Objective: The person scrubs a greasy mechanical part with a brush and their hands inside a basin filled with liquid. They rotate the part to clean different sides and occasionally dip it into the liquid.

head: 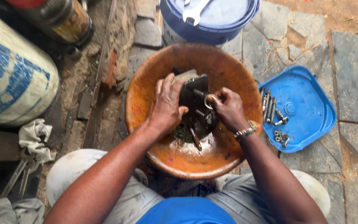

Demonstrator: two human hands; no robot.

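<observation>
Together both hands, left [166, 108] and right [227, 108], grip the dark metal part [193, 99] between them.

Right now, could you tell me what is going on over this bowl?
A seated person is working over a round orange basin on a stone floor. The left hand steadies a dark, greasy metal part standing in the basin, while the right hand grips a small metal ring at the part's side. Oily liquid lies at the basin's bottom. Bolts and nuts lie on a blue lid to the right, and a wrench rests on a blue bucket beyond.
</observation>
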